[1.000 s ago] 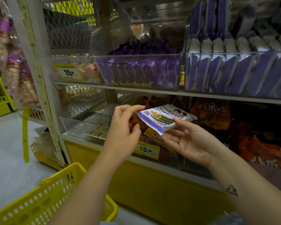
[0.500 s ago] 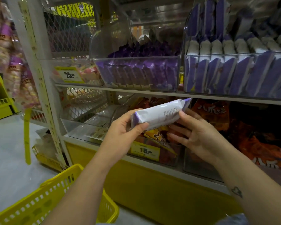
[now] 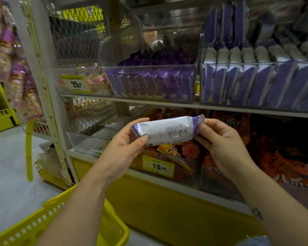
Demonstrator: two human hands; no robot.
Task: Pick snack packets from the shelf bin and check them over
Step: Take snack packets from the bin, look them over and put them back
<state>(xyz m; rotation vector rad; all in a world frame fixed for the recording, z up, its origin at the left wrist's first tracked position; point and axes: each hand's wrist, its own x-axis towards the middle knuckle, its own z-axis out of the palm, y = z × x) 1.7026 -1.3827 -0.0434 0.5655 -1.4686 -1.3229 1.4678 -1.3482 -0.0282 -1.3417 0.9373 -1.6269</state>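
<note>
Your left hand [image 3: 122, 153] covers the snack packet's [image 3: 164, 132] lower left corner, and its small print is too fine to read. The yellow basket [image 3: 34, 226] is cut off at the frame's bottom left.

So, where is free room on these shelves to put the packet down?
The clear bin on the lower shelf, left of the "15" price tag, looks nearly bare. The purple-packet bins above and the orange bags at right are crowded.
</note>
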